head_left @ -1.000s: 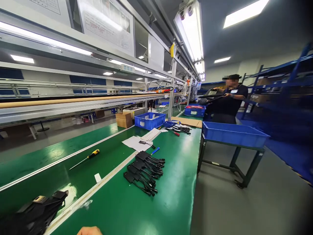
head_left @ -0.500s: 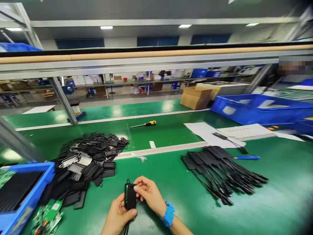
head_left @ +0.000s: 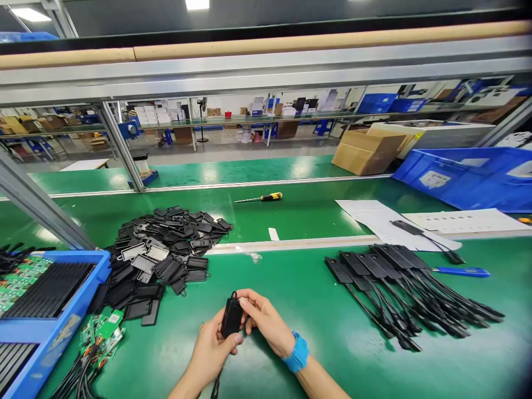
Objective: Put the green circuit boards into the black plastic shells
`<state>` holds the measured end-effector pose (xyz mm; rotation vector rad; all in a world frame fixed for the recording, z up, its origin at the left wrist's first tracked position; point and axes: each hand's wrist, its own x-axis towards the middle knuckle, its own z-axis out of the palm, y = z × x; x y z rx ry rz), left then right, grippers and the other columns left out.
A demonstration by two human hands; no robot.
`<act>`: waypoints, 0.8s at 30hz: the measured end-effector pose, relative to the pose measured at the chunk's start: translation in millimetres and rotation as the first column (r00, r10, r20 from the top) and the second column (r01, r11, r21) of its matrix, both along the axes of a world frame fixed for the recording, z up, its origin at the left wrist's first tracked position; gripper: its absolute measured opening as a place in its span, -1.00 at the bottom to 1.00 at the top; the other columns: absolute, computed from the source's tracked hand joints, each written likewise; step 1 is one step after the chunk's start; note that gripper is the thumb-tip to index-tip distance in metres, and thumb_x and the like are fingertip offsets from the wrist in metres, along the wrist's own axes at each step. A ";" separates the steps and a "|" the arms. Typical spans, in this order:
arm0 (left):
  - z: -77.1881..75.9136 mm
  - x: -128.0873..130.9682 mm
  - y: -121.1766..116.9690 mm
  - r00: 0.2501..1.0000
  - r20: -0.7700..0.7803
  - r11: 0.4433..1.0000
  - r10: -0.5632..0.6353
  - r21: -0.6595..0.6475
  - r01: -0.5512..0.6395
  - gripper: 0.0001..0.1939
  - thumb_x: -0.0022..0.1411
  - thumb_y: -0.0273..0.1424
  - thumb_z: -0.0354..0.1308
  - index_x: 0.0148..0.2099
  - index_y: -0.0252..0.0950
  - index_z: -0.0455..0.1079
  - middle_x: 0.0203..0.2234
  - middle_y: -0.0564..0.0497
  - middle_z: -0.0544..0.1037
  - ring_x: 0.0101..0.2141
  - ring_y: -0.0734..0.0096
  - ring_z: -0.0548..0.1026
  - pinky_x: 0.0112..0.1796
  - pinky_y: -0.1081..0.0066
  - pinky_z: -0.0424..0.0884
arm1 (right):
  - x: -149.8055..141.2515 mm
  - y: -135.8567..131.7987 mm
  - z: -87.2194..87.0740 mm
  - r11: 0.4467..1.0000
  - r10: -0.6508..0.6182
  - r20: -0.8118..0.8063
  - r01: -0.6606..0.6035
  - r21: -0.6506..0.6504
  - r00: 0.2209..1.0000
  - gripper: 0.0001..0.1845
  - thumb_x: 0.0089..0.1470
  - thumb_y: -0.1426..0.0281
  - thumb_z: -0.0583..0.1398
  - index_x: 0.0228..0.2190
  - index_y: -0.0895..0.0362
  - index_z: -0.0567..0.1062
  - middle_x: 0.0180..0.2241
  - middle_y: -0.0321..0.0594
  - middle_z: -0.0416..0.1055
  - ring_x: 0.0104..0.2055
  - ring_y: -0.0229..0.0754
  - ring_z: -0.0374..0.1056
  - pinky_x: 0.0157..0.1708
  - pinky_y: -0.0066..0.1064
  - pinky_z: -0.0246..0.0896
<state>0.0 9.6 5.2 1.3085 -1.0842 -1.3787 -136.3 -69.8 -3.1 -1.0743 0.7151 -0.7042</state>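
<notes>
Both my hands hold one small black plastic case (head_left: 231, 317) just above the green bench, near its front edge. My left hand (head_left: 210, 350) grips the case from below with the thumb across its lower end. My right hand (head_left: 266, 320), with a blue wristband, has its fingers closed on the case's upper right side. A black cable (head_left: 216, 385) hangs from the case toward me. A heap of black case shells (head_left: 166, 255) lies to the upper left of my hands. A row of finished black units with cables (head_left: 399, 282) lies to the right.
A blue bin (head_left: 62, 327) with black trays stands at the left, green circuit boards (head_left: 103, 330) with wires beside it. A yellow-handled screwdriver (head_left: 261, 198) lies on the conveyor belt behind. Papers (head_left: 382, 219), a blue pen (head_left: 459, 271), a cardboard box (head_left: 368, 149) and a blue crate (head_left: 469, 177) sit at the right.
My view swung from looking down the line at a co-worker to looking down at the bench. My two hands came into view holding the black case and have stayed on it.
</notes>
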 end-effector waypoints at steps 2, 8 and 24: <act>0.0 0.1 0.5 1.000 0.011 1.000 -0.011 -0.015 0.011 -0.46 0.10 -0.29 0.26 0.12 -0.31 0.31 -0.25 -0.10 0.49 -0.36 0.35 0.44 -0.44 0.46 0.43 | -0.7 -0.3 0.9 0.997 0.062 0.010 -0.063 0.051 0.998 -0.45 0.00 -0.03 0.22 -0.29 0.24 0.43 -0.57 -0.31 0.29 -0.55 -0.34 0.25 -0.66 -0.60 0.12; -4.8 1.2 2.5 0.999 0.014 0.999 -0.032 -0.023 0.032 -0.45 0.15 -0.28 0.21 0.17 -0.30 0.24 -0.24 -0.13 0.50 -0.30 0.25 0.50 -0.41 0.43 0.46 | -0.1 -0.4 -3.3 0.990 0.069 0.033 -0.073 0.118 0.997 -0.45 -0.09 -0.04 0.27 -0.47 0.25 0.40 -0.63 -0.37 0.21 -0.63 -0.42 0.14 -0.65 -0.58 -0.10; -4.1 -0.3 13.2 0.996 0.087 0.992 -0.031 -0.120 0.042 -0.06 0.06 -0.49 0.16 0.38 -0.24 -0.25 0.15 -0.27 0.30 0.02 0.16 0.40 -0.07 0.22 0.41 | -5.0 8.6 -0.2 0.602 -0.414 -0.607 -0.296 -0.742 0.679 -0.41 0.16 0.40 -0.05 0.21 0.26 0.09 -0.05 0.06 0.30 -0.01 0.03 0.25 0.00 -0.16 0.22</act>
